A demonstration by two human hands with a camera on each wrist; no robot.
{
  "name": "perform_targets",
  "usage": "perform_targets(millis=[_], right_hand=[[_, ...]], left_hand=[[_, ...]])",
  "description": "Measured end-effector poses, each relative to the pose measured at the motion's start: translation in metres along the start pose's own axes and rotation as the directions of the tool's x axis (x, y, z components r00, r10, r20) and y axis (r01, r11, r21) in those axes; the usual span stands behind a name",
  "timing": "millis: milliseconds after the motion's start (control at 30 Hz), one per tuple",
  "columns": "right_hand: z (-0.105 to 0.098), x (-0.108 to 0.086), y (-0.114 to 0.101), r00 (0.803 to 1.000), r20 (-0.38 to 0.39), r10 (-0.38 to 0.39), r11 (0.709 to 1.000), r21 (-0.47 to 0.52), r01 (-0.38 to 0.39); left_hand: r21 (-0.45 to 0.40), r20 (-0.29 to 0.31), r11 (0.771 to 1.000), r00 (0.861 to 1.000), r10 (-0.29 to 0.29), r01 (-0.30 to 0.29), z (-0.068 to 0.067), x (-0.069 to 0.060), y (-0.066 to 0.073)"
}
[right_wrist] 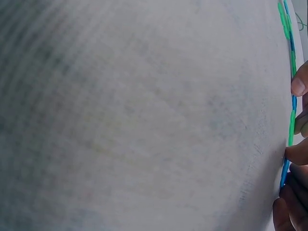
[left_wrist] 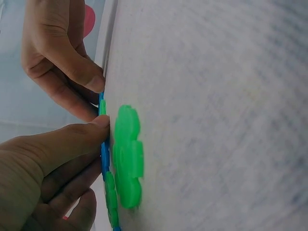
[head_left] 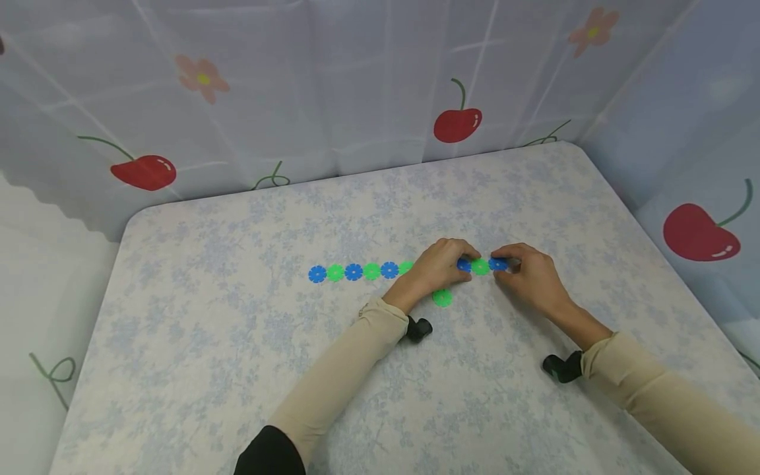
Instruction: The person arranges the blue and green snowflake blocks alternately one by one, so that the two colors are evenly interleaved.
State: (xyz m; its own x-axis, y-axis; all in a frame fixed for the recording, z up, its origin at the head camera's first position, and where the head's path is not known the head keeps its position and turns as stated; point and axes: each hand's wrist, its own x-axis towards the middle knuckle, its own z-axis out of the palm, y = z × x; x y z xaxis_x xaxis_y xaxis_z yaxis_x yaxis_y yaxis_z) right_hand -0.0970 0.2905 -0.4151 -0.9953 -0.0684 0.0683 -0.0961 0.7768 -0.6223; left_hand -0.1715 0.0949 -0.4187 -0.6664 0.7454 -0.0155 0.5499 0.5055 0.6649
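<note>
A row of flat, notched flower-shaped plastic discs, blue point(head_left: 317, 274) alternating with green point(head_left: 371, 271), runs across the table. My left hand point(head_left: 438, 267) pinches a blue disc point(head_left: 464, 265) in the row between thumb and fingers, and covers part of the row. To its right a green disc point(head_left: 480, 266) lies between my hands. At the right end, my right hand point(head_left: 532, 277) pinches a blue disc point(head_left: 498, 264) by its edges. A separate green disc point(left_wrist: 128, 156) lies flat on the cloth, nearer to me than the row, beside my left wrist.
Pale cloth with a blue floral pattern covers the table point(head_left: 237, 316). Behind it hangs a curtain point(head_left: 356, 86) printed with cherries and flowers. Black wrist devices point(head_left: 419, 328) sit under both forearms, close to the tabletop.
</note>
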Motion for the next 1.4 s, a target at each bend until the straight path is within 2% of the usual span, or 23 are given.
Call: perform_targets(millis=[233, 467, 667, 800, 1000, 1400], right_hand=[[0.0, -0.004, -0.003, 0.999, -0.029, -0.023, 0.999, -0.026, 0.022], [0.006, -0.029, -0.015, 0.993, -0.072, -0.091, 0.996, 0.014, 0.093], [0.02, -0.047, -0.027, 0.989, -0.018, -0.149, 0.987, 0.061, 0.149], [0.03, -0.048, -0.034, 0.983, 0.037, -0.182, 0.979, 0.104, 0.178], [0.042, -0.043, -0.042, 0.971, 0.079, -0.228, 0.968, 0.13, 0.216], [0.052, -0.036, -0.049, 0.945, 0.097, -0.311, 0.949, 0.082, 0.304]], left_hand=[[-0.017, 0.0, 1.0, 1.0, 0.009, -0.009, 0.0, -0.001, -0.001], [-0.015, -0.001, 1.0, 1.0, 0.012, -0.012, -0.001, 0.0, -0.001], [0.002, -0.001, 1.0, 1.0, 0.008, -0.008, -0.002, -0.001, 0.0], [0.004, 0.006, 1.0, 1.0, 0.001, -0.001, -0.002, -0.001, 0.0], [0.002, 0.015, 1.0, 1.0, -0.003, 0.003, -0.001, -0.001, 0.001], [-0.013, 0.008, 1.0, 1.0, 0.009, -0.009, -0.001, 0.0, -0.001]])
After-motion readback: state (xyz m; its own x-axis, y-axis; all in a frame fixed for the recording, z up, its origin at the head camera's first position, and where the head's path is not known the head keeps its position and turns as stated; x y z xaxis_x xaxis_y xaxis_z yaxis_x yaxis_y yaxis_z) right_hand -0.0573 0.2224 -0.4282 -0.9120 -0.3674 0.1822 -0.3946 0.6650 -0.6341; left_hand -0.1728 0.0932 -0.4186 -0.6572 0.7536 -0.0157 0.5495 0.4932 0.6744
